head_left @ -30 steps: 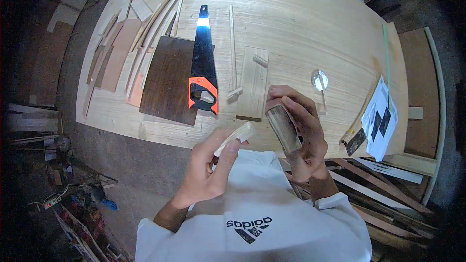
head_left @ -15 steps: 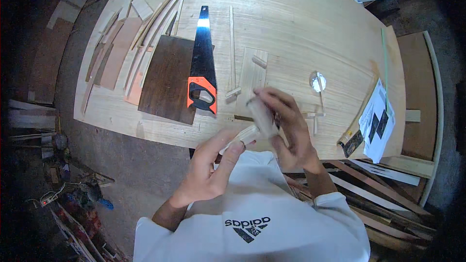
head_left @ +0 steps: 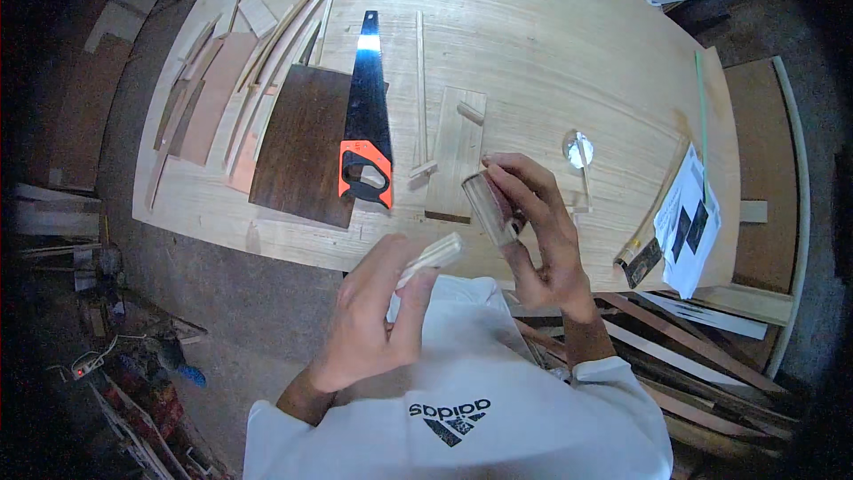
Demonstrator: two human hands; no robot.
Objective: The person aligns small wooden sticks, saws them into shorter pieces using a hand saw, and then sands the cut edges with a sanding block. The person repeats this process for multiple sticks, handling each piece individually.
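Observation:
In my left hand (head_left: 369, 311), closed between thumb and fingers, is a short pale wooden piece (head_left: 437, 254) with grooved or layered sides. My right hand (head_left: 542, 231) grips a sanding block (head_left: 487, 206), a pale wooden block with a reddish-brown layer showing on the side toward my palm. The block is apart from the wooden piece, to its right. Beyond my hands a flat pale board (head_left: 453, 169) lies on the table (head_left: 551, 44), with a small wooden stick (head_left: 470, 112) on top. Another short stick (head_left: 424, 169) rests left of the board.
A handsaw (head_left: 365, 107) with an orange and black handle lies partly over a dark brown panel (head_left: 306, 147). Thin wood strips (head_left: 267, 62) cover the table's left side. On the right are a shiny round disc (head_left: 578, 151), printed paper (head_left: 689, 222) and a black-and-yellow tool (head_left: 640, 262).
The sanding block has come away from the wooden piece. My right hand has moved slightly right, and the left hand has shifted left and tilted the piece.

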